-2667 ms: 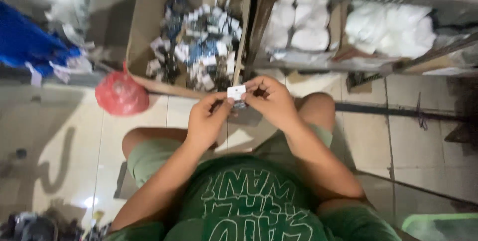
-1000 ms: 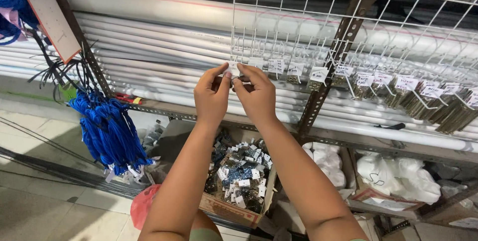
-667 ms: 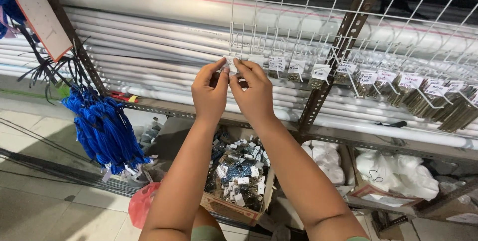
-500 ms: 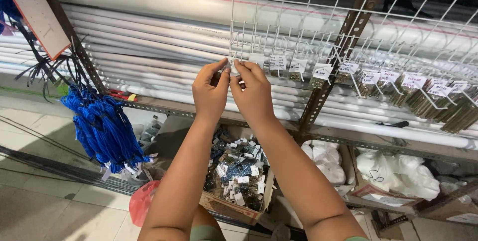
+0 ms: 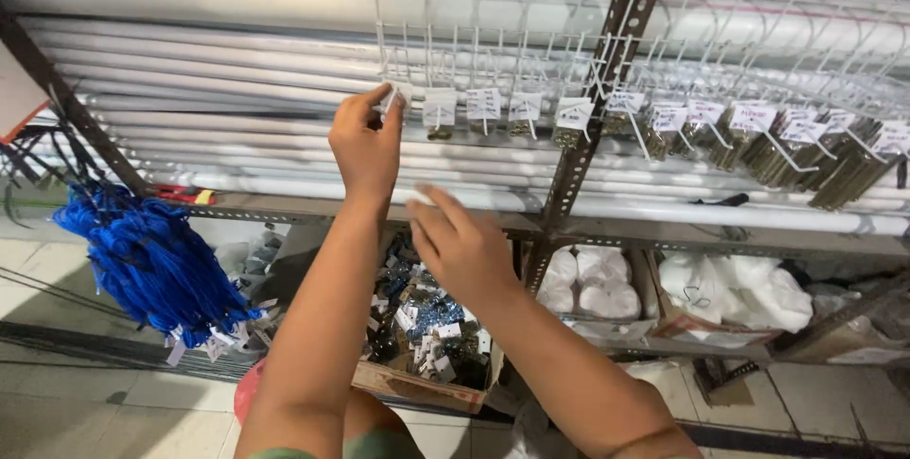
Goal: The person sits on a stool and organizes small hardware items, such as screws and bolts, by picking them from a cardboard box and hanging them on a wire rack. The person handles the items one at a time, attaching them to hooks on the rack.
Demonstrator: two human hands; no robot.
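Both bare forearms rise from the bottom edge of the view. The left hand [image 5: 365, 141] is raised highest, wrist straight, with thumb and forefinger pinched together at the fingertips and the other fingers curled behind. The right hand [image 5: 464, 250] hangs lower and nearer the body, back toward the camera, fingers loosely spread and holding nothing.

White tags [image 5: 483, 103] are hung on a white wire rack [image 5: 531, 4]; blue cords [image 5: 152, 265] are bunched lower left.

Two hands [image 5: 365, 141], three cardboard boxes [image 5: 417, 388], one blue cord bundle [image 5: 152, 265].
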